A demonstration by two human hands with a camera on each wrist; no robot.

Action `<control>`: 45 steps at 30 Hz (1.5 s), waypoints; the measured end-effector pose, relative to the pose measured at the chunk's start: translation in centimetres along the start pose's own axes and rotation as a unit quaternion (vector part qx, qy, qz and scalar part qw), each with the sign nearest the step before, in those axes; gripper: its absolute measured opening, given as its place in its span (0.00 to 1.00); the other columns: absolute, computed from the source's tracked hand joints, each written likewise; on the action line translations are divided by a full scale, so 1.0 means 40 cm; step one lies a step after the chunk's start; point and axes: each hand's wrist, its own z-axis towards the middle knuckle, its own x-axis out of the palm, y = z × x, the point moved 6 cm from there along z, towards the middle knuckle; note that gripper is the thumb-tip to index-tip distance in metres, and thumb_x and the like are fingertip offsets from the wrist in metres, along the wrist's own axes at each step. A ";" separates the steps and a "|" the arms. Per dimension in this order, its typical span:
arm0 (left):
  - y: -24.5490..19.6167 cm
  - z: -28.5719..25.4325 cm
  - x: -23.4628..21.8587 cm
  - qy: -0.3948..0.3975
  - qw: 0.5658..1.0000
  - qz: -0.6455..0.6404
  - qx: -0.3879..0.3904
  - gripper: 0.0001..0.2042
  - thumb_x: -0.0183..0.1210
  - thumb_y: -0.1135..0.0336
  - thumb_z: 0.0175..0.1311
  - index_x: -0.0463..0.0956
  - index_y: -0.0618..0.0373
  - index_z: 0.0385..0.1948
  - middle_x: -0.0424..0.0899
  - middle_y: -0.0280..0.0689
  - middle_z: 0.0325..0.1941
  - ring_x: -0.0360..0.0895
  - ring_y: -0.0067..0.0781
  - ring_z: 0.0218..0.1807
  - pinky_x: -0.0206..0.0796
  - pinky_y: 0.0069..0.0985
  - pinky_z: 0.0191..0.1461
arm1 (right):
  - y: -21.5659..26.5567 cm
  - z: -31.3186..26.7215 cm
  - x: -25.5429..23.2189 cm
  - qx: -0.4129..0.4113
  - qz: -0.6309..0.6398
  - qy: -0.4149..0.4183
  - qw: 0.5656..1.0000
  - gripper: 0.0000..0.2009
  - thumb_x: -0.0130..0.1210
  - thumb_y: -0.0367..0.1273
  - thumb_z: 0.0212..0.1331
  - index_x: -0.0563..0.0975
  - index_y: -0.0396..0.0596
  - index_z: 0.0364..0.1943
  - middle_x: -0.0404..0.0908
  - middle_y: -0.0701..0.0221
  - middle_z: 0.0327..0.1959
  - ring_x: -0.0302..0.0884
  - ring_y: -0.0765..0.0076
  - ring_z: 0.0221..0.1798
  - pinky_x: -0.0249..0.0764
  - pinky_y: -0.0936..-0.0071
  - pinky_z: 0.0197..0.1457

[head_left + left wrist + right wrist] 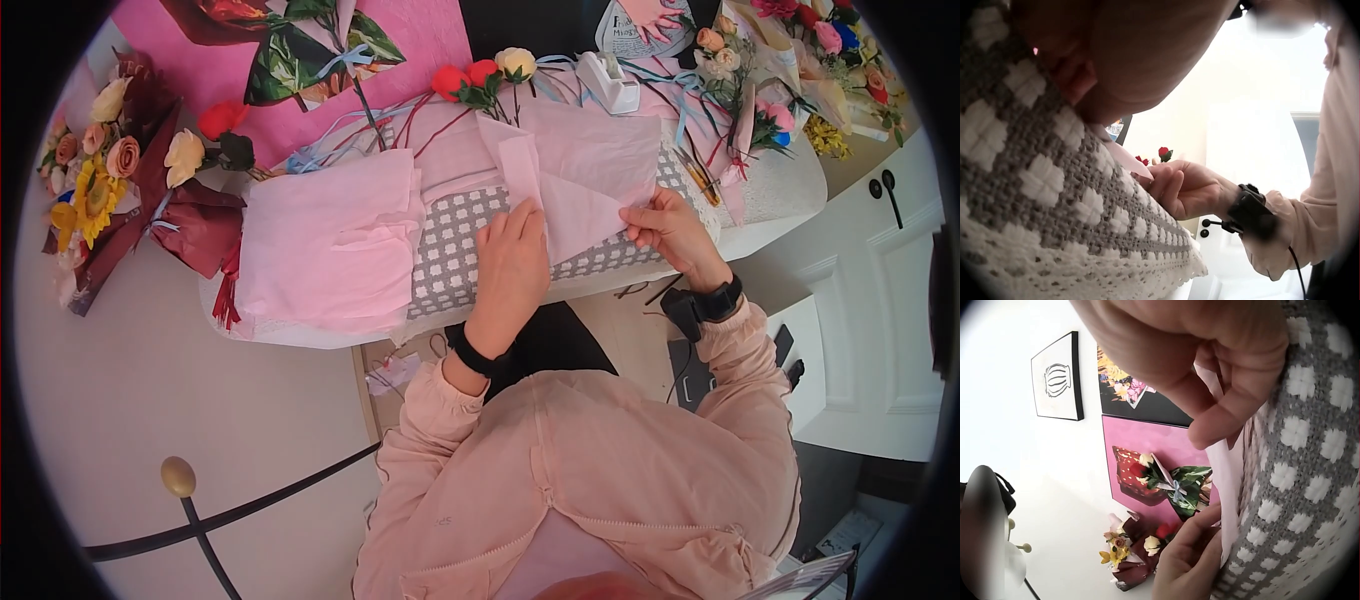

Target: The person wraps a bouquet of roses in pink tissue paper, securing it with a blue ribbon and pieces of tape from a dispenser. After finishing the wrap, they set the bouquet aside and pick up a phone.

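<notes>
Pink paper [590, 150] (v. pale), folded, in hands [514, 265] [672, 230]

- I see thin, matt pink paper [600, 160] with soft creases.
- The table cover [455, 250] looks like bumpy, woolly cloth with a lacy edge.
- The jacket [600, 440] is matt, wrinkly cloth.
- The tape holder [609, 85] looks like smooth white plastic.
- The dark red wrap [200, 228] looks a bit shiny.

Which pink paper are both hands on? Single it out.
The folded sheet, pinched at its edge by the right hand and touched by the left hand; the layered stack to its left has neither.
</notes>
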 end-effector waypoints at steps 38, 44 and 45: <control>-0.056 -0.017 0.063 -0.013 0.991 0.124 0.040 0.12 0.61 0.70 0.51 0.70 0.61 0.36 0.77 0.54 0.50 0.73 0.49 0.57 0.59 0.45 0.65 | 0.017 0.022 0.036 0.012 0.107 0.083 0.991 0.10 0.56 0.24 0.58 0.75 0.36 0.44 0.82 0.64 0.36 0.84 0.70 0.34 0.81 0.80 0.33; -0.057 -0.019 0.071 -0.034 0.988 0.142 0.046 0.11 0.60 0.71 0.51 0.70 0.61 0.35 0.78 0.54 0.48 0.75 0.49 0.55 0.59 0.45 0.64 | 0.074 0.055 0.011 0.001 0.002 0.064 0.998 0.09 0.59 0.27 0.58 0.76 0.42 0.41 0.79 0.74 0.31 0.68 0.85 0.17 0.59 0.89 0.16; -0.062 -0.017 0.072 -0.037 0.988 0.146 0.044 0.11 0.59 0.72 0.51 0.70 0.61 0.35 0.78 0.54 0.48 0.75 0.49 0.54 0.59 0.45 0.64 | 0.083 0.055 0.017 -0.003 -0.014 0.065 0.998 0.08 0.59 0.27 0.58 0.76 0.42 0.40 0.79 0.74 0.30 0.66 0.86 0.16 0.57 0.89 0.15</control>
